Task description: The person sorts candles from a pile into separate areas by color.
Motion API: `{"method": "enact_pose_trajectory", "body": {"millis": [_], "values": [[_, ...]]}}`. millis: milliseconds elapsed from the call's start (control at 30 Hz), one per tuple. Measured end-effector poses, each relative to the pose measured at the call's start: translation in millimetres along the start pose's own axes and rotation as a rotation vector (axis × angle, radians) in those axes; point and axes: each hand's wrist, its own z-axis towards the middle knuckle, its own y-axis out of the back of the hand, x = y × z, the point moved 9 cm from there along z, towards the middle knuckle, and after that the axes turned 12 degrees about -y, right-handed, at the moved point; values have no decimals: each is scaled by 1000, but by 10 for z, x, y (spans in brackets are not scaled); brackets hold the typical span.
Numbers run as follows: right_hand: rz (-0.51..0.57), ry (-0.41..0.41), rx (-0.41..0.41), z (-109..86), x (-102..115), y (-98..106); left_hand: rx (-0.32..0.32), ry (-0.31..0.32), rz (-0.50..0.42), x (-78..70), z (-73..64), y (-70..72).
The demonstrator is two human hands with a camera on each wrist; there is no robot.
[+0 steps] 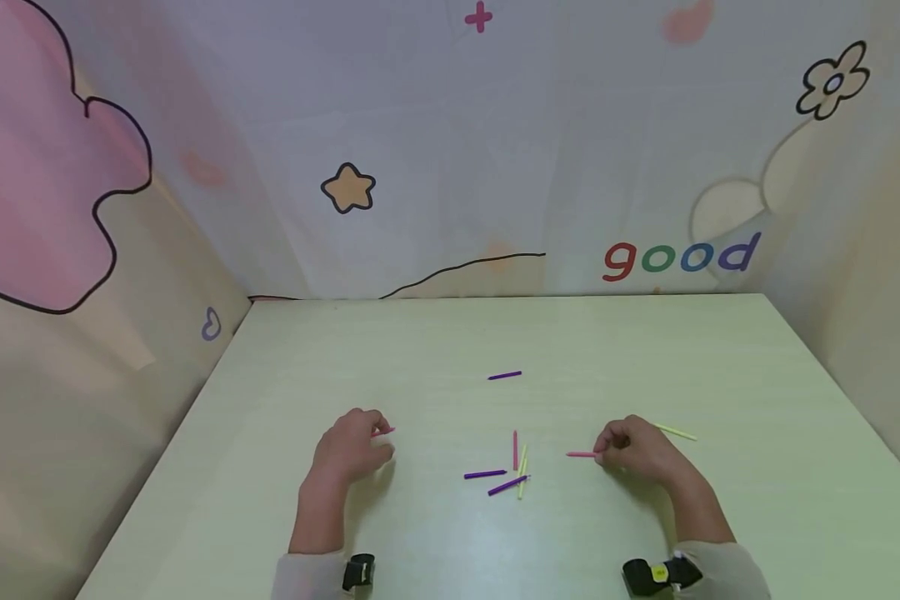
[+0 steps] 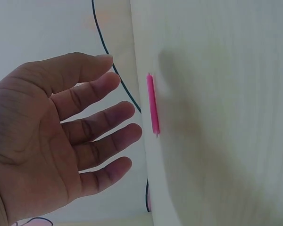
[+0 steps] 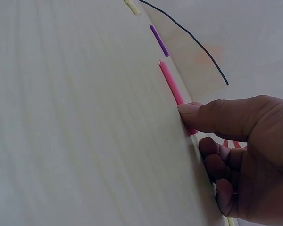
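My left hand [image 1: 348, 446] hovers over the left side of the table with its fingers relaxed. Close to its fingertips, a slim pink candle [image 2: 153, 104] lies on the tabletop, a fine wick showing at its end; the left wrist view shows a gap between hand and candle. On the right, my right hand [image 1: 640, 450] pinches another pink candle [image 3: 170, 82] near one end, thumb on top, its free end pointing left. The index fingertip is hidden behind the thumb in the right wrist view. Just behind this hand lies a yellow candle [image 1: 677, 432].
Between the hands lie a pink candle [image 1: 515, 450], a purple candle [image 1: 484, 474], and another purple candle [image 1: 501, 488] crossing yellow candles [image 1: 523, 460]. Farther back is one more purple candle [image 1: 505, 375]. Printed cloth walls [image 1: 435, 167] border the pale table [image 1: 345, 350].
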Motion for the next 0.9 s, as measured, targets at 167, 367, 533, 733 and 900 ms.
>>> {"method": "enact_pose_trajectory", "body": {"millis": [167, 367, 533, 733, 900], "values": [[11, -10, 8, -3, 3, -7, 6, -13, 21, -94, -5, -62], [13, -10, 13, 4, -22, -16, 10, -36, -15, -206, -16, -132], [5, -3, 6, 12, -23, -4, 14, -59, -35, -294, -19, -195], [15, -4, 12, 19, -23, -6, 11, -99, -41, -415, -7, -248], [25, 3, 17, 19, -21, -7, 16, -134, -68, -518, 24, -280]]}}
